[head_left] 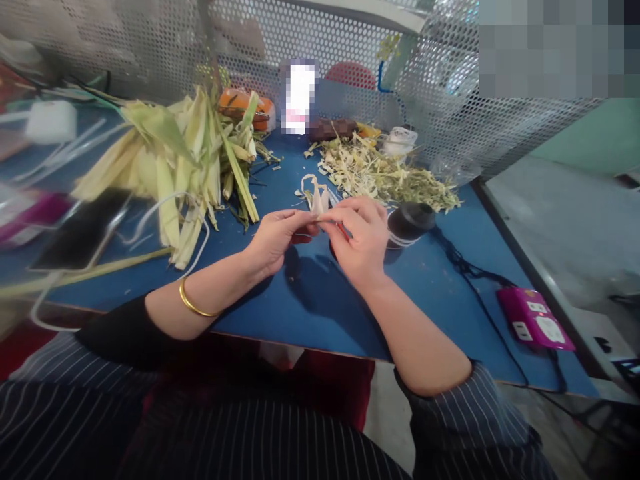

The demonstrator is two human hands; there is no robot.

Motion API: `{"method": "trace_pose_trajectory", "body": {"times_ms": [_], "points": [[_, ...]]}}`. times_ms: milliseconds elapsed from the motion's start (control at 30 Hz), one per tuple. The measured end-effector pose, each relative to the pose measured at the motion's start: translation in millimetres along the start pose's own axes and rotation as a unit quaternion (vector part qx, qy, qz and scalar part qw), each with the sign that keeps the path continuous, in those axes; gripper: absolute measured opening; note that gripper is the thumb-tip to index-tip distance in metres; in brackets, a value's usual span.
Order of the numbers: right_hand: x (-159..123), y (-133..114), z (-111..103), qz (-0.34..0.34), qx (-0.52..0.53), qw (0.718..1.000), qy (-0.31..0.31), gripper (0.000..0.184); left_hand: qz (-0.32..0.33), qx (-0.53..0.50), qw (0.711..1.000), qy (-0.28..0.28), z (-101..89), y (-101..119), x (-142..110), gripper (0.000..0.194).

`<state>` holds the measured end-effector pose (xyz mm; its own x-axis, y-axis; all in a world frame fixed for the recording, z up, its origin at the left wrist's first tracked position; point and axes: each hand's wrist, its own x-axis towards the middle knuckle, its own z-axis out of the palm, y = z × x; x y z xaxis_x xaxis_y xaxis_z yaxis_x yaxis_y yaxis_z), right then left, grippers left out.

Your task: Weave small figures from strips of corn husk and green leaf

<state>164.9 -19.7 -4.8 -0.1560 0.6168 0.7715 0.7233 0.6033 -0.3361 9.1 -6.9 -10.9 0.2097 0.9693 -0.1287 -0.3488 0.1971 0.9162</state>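
Observation:
Over the blue table, a small pale piece of corn husk (320,200) stands up between my fingertips, with a thin curled strip at its top. My left hand (283,237) pinches its lower end from the left. From the other side, my right hand (357,233) is closed on the same piece, thumb and forefinger meeting my left fingertips. Something small and red shows under the right fingers; its kind is hidden. Just beyond my right wrist is a black cone of thread (411,221), partly covered by the hand.
A heap of dried corn husks (173,153) lies at left, beside a phone-like dark slab (80,230) and a white cable. Husk scraps (370,167) are piled behind my hands. A magenta power strip (535,320) with black cords sits at right. A perforated metal screen (310,33) borders the back.

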Motion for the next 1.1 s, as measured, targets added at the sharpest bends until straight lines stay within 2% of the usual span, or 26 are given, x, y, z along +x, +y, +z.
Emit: {"method": "trace_pose_trajectory", "body": {"times_ms": [100,267,433,567,733,933,1100], "points": [[-0.7,1.5,0.0,-0.037,-0.043,0.998,0.006,0.006,-0.014,-0.014,1.000,-0.014,-0.3,0.2,-0.5,0.017],[1.4,0.5,-1.5,-0.059,-0.080,0.995,-0.013,0.011,-0.037,-0.046,0.998,-0.029,-0.1,0.9,-0.2,0.015],[1.4,0.6,-0.4,-0.055,-0.058,0.997,-0.002,0.009,-0.035,-0.044,0.998,-0.030,-1.0,0.8,0.4,0.017],[0.8,0.5,0.5,-0.039,-0.039,0.998,-0.020,0.009,-0.028,-0.033,0.999,-0.029,-1.5,-0.6,0.9,0.018],[0.2,-0.7,1.8,0.005,-0.025,0.999,-0.043,0.005,-0.025,-0.037,0.999,-0.007,1.8,-0.9,-0.2,0.016],[-1.4,-1.3,4.8,0.083,0.056,0.995,-0.030,0.003,0.006,-0.019,1.000,-0.007,3.7,-1.6,-2.0,0.015],[-2.0,-1.7,7.0,0.149,0.115,0.982,-0.013,0.003,0.004,-0.005,1.000,-0.001,5.0,-1.0,-3.0,0.018]]}}
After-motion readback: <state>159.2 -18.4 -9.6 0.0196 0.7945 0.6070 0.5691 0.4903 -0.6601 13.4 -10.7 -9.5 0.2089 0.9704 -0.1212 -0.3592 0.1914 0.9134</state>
